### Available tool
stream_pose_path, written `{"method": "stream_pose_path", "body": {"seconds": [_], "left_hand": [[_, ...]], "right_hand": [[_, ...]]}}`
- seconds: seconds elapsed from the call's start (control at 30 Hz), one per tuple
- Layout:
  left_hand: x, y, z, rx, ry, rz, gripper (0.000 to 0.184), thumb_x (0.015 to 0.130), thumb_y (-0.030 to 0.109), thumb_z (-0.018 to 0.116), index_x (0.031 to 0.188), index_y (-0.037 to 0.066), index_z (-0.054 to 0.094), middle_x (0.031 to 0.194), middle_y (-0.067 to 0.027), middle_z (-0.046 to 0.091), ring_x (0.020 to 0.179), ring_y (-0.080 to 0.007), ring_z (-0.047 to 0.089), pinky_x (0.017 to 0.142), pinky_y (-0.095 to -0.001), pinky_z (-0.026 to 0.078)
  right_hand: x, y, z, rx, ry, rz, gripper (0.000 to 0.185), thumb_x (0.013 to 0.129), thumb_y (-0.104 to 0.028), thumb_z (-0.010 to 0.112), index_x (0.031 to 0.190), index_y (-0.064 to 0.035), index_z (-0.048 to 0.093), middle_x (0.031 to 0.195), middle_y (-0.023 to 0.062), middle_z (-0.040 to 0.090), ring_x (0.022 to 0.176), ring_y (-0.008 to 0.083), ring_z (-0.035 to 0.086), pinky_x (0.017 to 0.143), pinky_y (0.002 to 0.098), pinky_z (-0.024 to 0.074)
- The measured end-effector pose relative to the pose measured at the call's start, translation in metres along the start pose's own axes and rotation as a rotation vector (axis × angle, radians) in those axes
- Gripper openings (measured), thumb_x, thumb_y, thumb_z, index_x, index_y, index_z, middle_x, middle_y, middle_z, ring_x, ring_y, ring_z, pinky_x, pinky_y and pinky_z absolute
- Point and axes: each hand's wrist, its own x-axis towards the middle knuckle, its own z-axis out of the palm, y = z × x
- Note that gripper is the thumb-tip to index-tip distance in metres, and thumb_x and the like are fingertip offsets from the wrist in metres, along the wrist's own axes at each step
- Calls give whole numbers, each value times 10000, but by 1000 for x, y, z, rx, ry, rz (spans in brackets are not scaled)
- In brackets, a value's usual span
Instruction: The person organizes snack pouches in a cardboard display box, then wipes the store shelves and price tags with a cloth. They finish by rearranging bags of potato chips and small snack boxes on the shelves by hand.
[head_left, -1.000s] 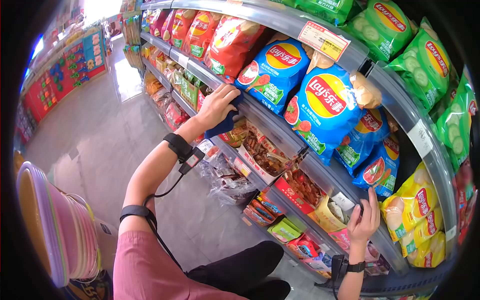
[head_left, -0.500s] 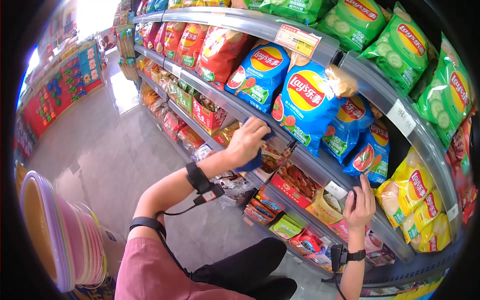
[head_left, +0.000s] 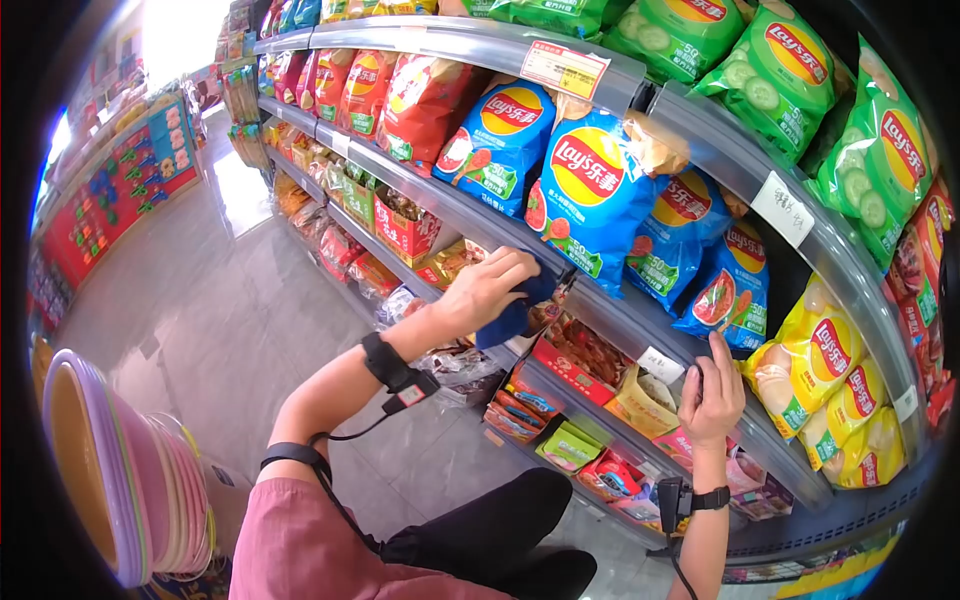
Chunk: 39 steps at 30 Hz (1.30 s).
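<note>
My left hand (head_left: 488,290) is closed on a dark blue cloth (head_left: 510,318), which it holds against the front edge of a grey shelf (head_left: 610,318). The cloth hangs below my fingers, partly hidden by them. Farther right, my right hand (head_left: 712,398) touches the same shelf edge with its fingers stretched and slightly bent, holding nothing. Its fingertips are just below a small blue chip bag (head_left: 738,290). Behind the edge stands a large blue Lay's bag (head_left: 588,185), and yellow chip bags (head_left: 830,345) lie right of my right hand.
Green chip bags (head_left: 775,75) fill the shelf above, and red bags (head_left: 425,105) stand farther left. Snack boxes (head_left: 575,365) sit on the lower shelf. Stacked pastel tubs (head_left: 150,480) stand on the floor (head_left: 220,330) at the left.
The view has shifted slightly. Along the shelf edge, my left hand has slid a little to the right with the cloth. My right hand has stayed at about the same place on the edge.
</note>
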Motion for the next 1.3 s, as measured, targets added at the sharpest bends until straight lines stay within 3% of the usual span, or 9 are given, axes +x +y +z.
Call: {"method": "stream_pose_path", "body": {"seconds": [0.23, 0.57, 0.7, 0.87, 0.9, 0.97, 1.03, 1.1, 1.3], "left_hand": [[3, 6, -4, -51, -56, 28, 423, 624, -98, 575, 1036, -1, 578, 1059, -149, 557, 1007, -329, 542, 856, -391, 462], [6, 48, 7, -280, 235, -75, 358, 694, -138, 487, 1018, -13, 577, 1025, -146, 583, 984, -286, 573, 867, -347, 454], [-17, 69, 11, -704, 754, -656, 150, 895, -7, 505, 1042, 17, 523, 956, -53, 579, 912, -113, 548, 775, -252, 448], [-21, 73, 13, -917, 756, -919, 123, 916, 84, 547, 993, -11, 568, 979, -40, 594, 864, -91, 550, 730, -221, 442], [-12, 72, 19, -922, 753, -906, 123, 916, 84, 547, 993, -11, 568, 979, -40, 594, 864, -91, 550, 730, -221, 442], [8, 68, 30, -358, 884, -419, 165, 865, 9, 572, 1018, -52, 582, 1071, -87, 583, 962, -131, 548, 822, -256, 448], [20, 59, 42, -37, 724, -389, 298, 739, -85, 590, 1035, -52, 605, 1110, -149, 554, 1021, -294, 541, 896, -354, 427], [17, 46, 61, 195, 630, -207, 367, 683, -102, 596, 1048, -61, 601, 1106, -170, 545, 1039, -343, 509, 893, -346, 422], [-10, 31, 56, 224, 508, -90, 397, 652, -120, 569, 1035, -27, 615, 1055, -154, 570, 983, -335, 540, 864, -393, 435]], "right_hand": [[-1, 2, 2, -33, 6, -29, 123, 815, -72, 559, 882, 29, 576, 1171, 209, 579, 1042, 360, 590, 774, 380, 485], [0, 2, 4, -43, 24, -25, 106, 811, -54, 558, 883, 23, 574, 1177, 203, 582, 1026, 348, 599, 754, 371, 485], [1, -1, 1, -35, 14, -14, 109, 812, -53, 561, 887, 24, 573, 1167, 204, 584, 1013, 348, 602, 757, 370, 486], [1, -2, -1, -23, 6, 13, 103, 810, -62, 564, 868, 21, 580, 1161, 198, 587, 1010, 347, 602, 774, 375, 486], [1, -1, -1, -32, 15, 14, 103, 810, -62, 564, 868, 21, 580, 1161, 198, 587, 1010, 347, 602, 774, 375, 486], [0, -1, 0, -18, 15, 10, 104, 810, -67, 564, 865, 19, 583, 1168, 196, 585, 1014, 344, 601, 776, 373, 485], [-1, 0, 0, -23, 13, 2, 106, 807, -67, 564, 867, 18, 585, 1175, 193, 583, 1019, 342, 600, 772, 369, 484], [0, 1, 0, -12, 17, -1, 110, 803, -66, 567, 869, 20, 584, 1174, 193, 584, 1019, 341, 601, 766, 367, 484], [-1, 2, 1, -25, 30, -16, 111, 796, -68, 572, 865, 17, 591, 1169, 190, 587, 1017, 331, 607, 746, 359, 483]]}}
